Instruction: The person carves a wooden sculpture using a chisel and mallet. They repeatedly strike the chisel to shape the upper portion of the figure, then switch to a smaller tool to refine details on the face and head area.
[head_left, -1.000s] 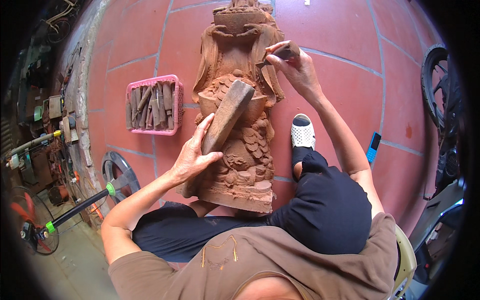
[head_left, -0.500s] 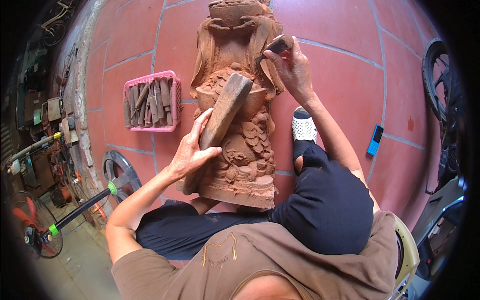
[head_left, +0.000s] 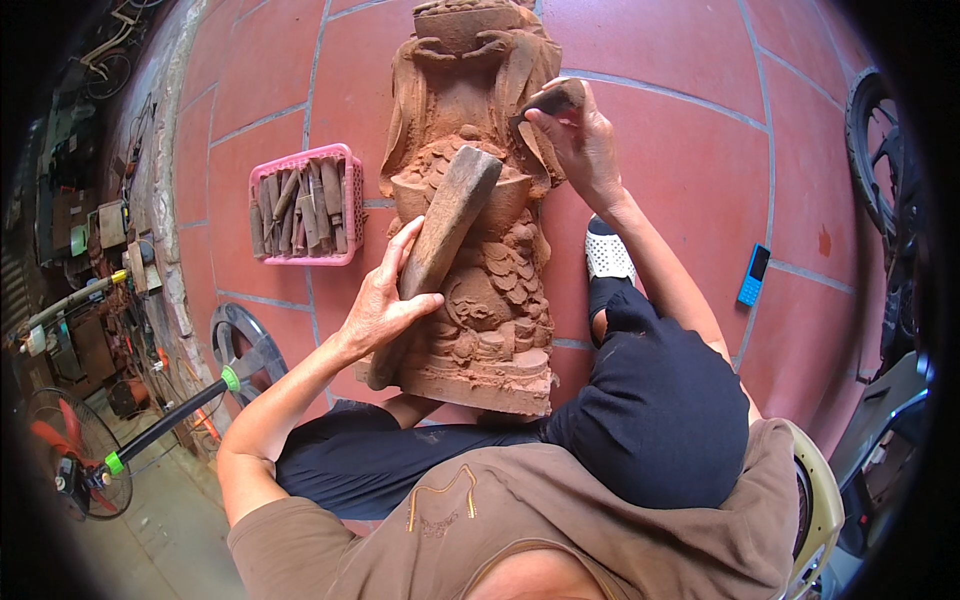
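A reddish-brown wood carving [head_left: 470, 330] lies lengthwise before me, with sleeves and hands carved at its far end and coin-like discs and round forms nearer me. My left hand [head_left: 385, 300] is closed around a long squared wooden mallet [head_left: 455, 215], which slants across the carving's left side. By the carving's upper right, my right hand [head_left: 585, 140] grips a short chisel [head_left: 560, 97] with a worn wooden handle. Its dark end points down-left at the carved sleeve; whether it touches the wood I cannot tell.
A pink plastic basket [head_left: 348, 215] of several wooden-handled tools stands on the red tiles to the left. Nearer me on that side are a fan's round base [head_left: 250, 345] and pole. A blue phone [head_left: 752, 275] lies at right, below a black wheel [head_left: 875, 150].
My right hand has turned slightly, tilting the chisel's handle lower and to the left. The left hand and the mallet stay almost in place.
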